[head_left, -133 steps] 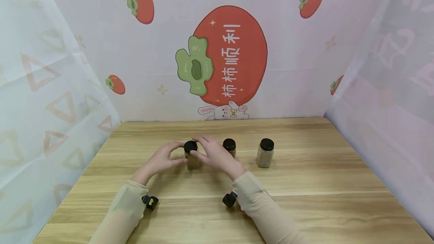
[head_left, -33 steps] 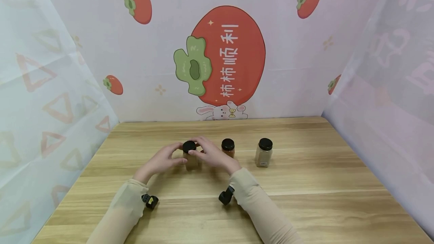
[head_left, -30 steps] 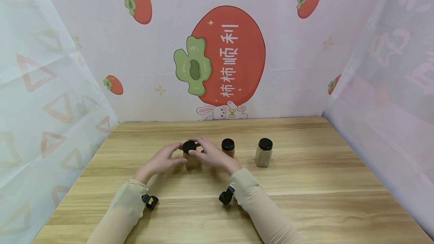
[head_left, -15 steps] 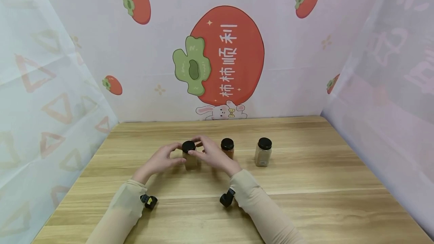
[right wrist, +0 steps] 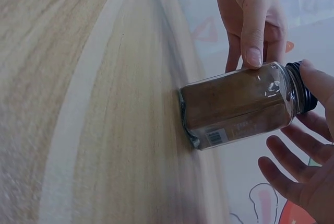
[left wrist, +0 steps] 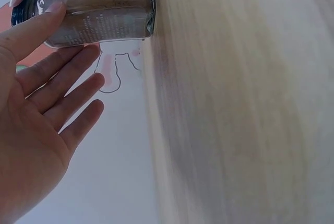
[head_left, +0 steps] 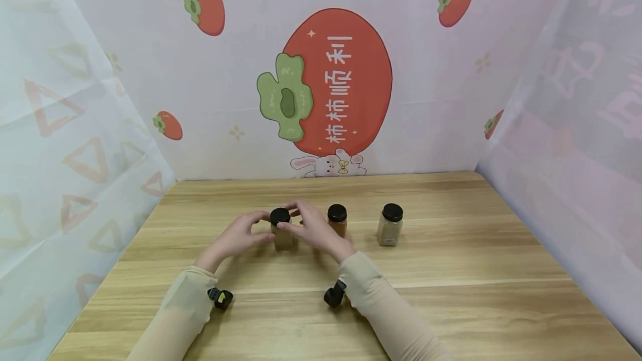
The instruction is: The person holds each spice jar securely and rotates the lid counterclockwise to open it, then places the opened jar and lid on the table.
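I see the table point(head_left: 451, 272) carrying three jars in a row. My hands bracket the leftmost jar point(head_left: 282, 233), which stands upright, probably to steady it. Left hand point(head_left: 236, 238) touches its side with the thumb, fingers spread; right hand point(head_left: 313, 230) pinches near the cap.

Jar point(right wrist: 237, 106): clear glossy glass/plastic, ribbed black lid point(head_left: 280, 215), paper label. Table point(head_left: 451, 283): matt pale wood grain. Sleeves point(head_left: 381, 305): beige cloth.
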Demonstrator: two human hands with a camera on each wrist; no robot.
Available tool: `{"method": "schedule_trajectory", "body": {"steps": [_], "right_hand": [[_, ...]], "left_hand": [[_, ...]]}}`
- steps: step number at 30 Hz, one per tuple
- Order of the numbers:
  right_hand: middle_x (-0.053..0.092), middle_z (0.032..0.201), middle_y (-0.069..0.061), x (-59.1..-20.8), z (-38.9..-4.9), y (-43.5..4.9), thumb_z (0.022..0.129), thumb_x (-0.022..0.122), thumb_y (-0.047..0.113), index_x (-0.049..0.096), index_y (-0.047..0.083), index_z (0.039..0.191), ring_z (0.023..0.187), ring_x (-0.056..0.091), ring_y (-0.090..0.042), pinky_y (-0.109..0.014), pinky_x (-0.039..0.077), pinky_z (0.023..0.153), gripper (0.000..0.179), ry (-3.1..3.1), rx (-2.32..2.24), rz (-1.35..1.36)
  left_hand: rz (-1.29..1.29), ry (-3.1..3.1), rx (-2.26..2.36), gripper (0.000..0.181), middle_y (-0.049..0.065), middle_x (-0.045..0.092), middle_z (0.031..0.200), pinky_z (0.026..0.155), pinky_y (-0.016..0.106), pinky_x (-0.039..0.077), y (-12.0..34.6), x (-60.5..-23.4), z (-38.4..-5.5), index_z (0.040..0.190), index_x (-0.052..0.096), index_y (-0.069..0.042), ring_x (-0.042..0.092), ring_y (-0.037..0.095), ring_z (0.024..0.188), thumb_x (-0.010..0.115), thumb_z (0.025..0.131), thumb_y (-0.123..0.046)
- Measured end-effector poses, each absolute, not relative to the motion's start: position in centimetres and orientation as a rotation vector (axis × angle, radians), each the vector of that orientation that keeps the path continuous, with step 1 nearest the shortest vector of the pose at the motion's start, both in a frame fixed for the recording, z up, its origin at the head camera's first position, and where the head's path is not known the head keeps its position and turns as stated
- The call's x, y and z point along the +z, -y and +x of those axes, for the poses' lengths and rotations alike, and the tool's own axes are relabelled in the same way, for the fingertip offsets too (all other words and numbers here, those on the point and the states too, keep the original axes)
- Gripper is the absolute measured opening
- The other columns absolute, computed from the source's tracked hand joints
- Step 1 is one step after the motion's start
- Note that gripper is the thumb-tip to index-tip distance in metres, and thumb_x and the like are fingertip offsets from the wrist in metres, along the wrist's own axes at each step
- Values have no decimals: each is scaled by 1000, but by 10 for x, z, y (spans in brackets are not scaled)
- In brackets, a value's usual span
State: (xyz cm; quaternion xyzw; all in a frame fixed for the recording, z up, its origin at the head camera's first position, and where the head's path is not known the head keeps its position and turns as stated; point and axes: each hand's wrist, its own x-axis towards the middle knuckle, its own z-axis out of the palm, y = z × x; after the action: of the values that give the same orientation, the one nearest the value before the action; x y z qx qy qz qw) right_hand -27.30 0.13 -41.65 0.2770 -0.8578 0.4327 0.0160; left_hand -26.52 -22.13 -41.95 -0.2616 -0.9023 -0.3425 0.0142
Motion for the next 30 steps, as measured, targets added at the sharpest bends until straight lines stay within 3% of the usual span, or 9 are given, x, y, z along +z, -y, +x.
{"method": "schedule_trajectory", "body": {"steps": [10, 30], "right_hand": [[55, 125, -5, -418, -275, -3, 90, 62, 39, 51, 12, 126, 115, 56, -20, -42, 52, 92, 46, 2660, 1334, 911], [46, 133, -4, -411, -277, -9, 96, 51, 39, 45, 16, 139, 120, 53, -16, -32, 50, 95, 49, 2782, 1219, 1002]], "left_hand": [[-837, 2796, -1072, 39, 5, 65, 118, 102, 55, 40, 220, -420, -265, 119, 61, -11, 56, 29, 117, 73, 84, -24], [-826, 2825, -1050, 42, 6, 63, 122, 104, 57, 38, 221, -419, -265, 123, 58, -11, 52, 32, 123, 71, 86, -25]]}}
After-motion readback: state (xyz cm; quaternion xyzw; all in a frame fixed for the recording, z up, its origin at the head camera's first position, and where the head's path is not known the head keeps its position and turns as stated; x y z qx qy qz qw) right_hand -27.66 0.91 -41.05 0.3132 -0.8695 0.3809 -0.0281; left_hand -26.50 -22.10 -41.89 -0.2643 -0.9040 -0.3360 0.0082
